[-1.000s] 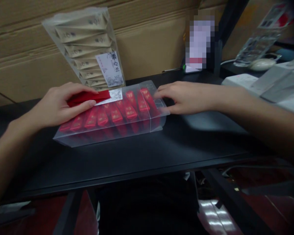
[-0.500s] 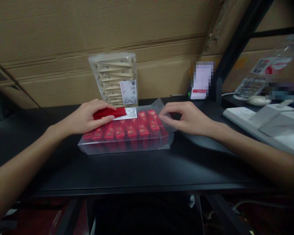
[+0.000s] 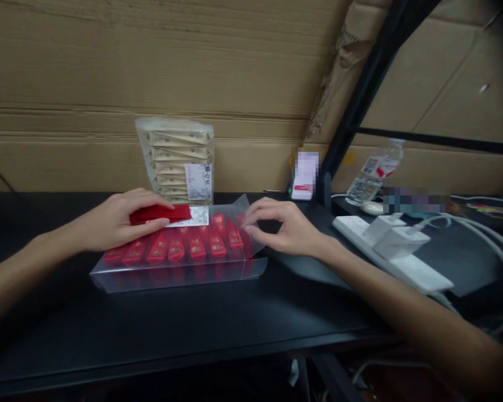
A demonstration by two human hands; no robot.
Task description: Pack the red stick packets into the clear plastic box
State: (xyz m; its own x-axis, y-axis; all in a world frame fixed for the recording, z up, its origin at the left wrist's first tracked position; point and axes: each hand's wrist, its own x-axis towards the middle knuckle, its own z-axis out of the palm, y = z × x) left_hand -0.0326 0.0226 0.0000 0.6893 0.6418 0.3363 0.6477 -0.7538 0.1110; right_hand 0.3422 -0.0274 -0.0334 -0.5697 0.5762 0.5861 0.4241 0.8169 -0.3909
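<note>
Red sachets (image 3: 197,248) are lying in rows inside a clear plastic box (image 3: 171,279), which is sitting left of centre on the black worktop (image 3: 193,340), with open room before its front edge. The left hand (image 3: 117,219) is pinching a loose red sachet (image 3: 159,214) above the box, while the half-open right hand (image 3: 283,226) is touching its fingertips (image 3: 246,219) to the box's clear flap. Behind them, a clear bag of cream packets (image 3: 174,151) is standing upright, its white label (image 3: 198,181) showing the character 心.

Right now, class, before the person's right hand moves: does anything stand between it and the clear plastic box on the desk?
Nothing visible does. The right hand is already at the clear plastic box, with its fingertips at the raised end flap. I cannot tell whether they touch it or sit just above it.
</note>
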